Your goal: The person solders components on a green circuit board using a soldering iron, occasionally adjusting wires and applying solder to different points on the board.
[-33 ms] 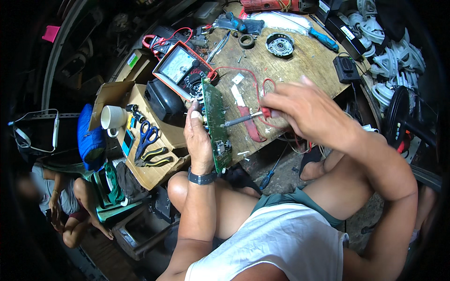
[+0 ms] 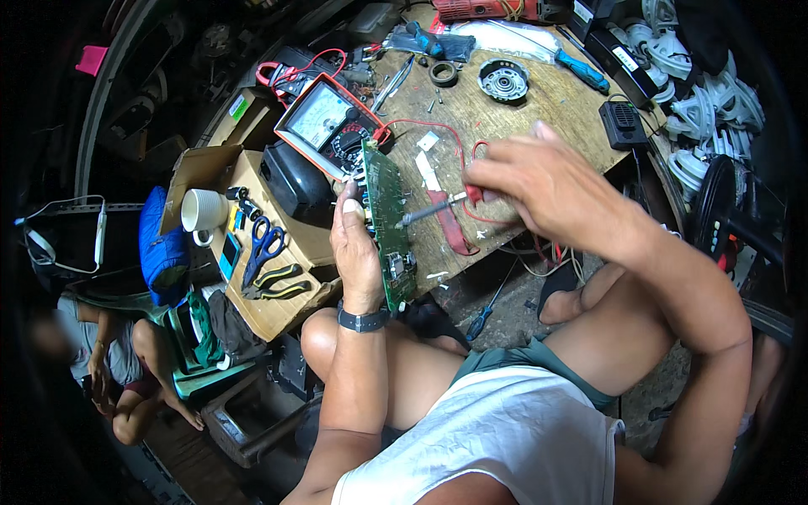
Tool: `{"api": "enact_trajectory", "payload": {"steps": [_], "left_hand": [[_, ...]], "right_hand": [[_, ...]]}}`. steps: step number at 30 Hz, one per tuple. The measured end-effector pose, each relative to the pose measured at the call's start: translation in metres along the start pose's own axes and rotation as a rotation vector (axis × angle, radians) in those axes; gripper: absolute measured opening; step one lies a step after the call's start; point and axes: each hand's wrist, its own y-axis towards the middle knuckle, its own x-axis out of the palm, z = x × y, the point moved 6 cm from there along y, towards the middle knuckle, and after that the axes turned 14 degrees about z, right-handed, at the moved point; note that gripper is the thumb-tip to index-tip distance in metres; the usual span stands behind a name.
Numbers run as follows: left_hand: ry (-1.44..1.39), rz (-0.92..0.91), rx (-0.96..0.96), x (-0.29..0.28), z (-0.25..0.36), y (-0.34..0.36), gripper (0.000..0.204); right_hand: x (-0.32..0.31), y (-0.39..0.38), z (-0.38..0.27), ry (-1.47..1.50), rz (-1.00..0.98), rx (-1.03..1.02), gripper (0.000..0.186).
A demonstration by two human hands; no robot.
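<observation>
My left hand (image 2: pixel 357 257) grips a green circuit board (image 2: pixel 390 227) by its edge, holding it upright on its side, with its component side partly hidden by my fingers. My right hand (image 2: pixel 543 177) is closed around the red handle of a soldering iron (image 2: pixel 432 209). The grey barrel slopes down to the left, and its tip meets or nearly meets the board's face. Just beyond the board lies an analog multimeter (image 2: pixel 324 122) with a red frame. Its red test lead (image 2: pixel 438 126) curves over the wooden table (image 2: pixel 555 109) toward my right hand.
On the left, a cardboard box (image 2: pixel 303 316) carries scissors (image 2: pixel 265 240), pliers (image 2: pixel 282 286) and a white cup (image 2: pixel 204 209). A round metal part (image 2: pixel 502 80) and a blue-handled screwdriver (image 2: pixel 582 71) lie on the table. Another person (image 2: pixel 126 353) sits at the lower left.
My right hand has shifted slightly, tilting the soldering iron a little more steeply. The left hand and the circuit board stay in place.
</observation>
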Motion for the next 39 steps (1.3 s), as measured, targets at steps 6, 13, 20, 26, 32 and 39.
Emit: {"api": "enact_trajectory", "payload": {"steps": [6, 13, 20, 26, 32, 39], "left_hand": [[-0.316, 0.02, -0.317, 0.011, 0.013, -0.008, 0.059], [-0.025, -0.027, -0.006, 0.009, 0.009, -0.008, 0.053], [0.052, -0.024, 0.008, 0.021, 0.018, -0.014, 0.064], [0.055, -0.021, 0.008, 0.023, 0.019, -0.014, 0.064], [0.061, 0.002, 0.026, 0.021, 0.015, -0.013, 0.065], [-0.063, -0.022, -0.058, 0.019, 0.013, -0.015, 0.06]], "right_hand": [[0.018, 0.037, 0.026, -0.044, 0.081, -0.256, 0.022], [0.019, 0.061, 0.022, -0.061, 0.151, -0.361, 0.024], [0.014, 0.069, 0.028, 0.132, 0.116, -0.486, 0.024], [0.011, 0.069, 0.023, 0.081, 0.108, -0.452, 0.025], [0.015, 0.07, 0.027, 0.176, 0.077, -0.47, 0.026], [0.002, 0.067, 0.018, 0.177, 0.101, -0.511, 0.03]]}}
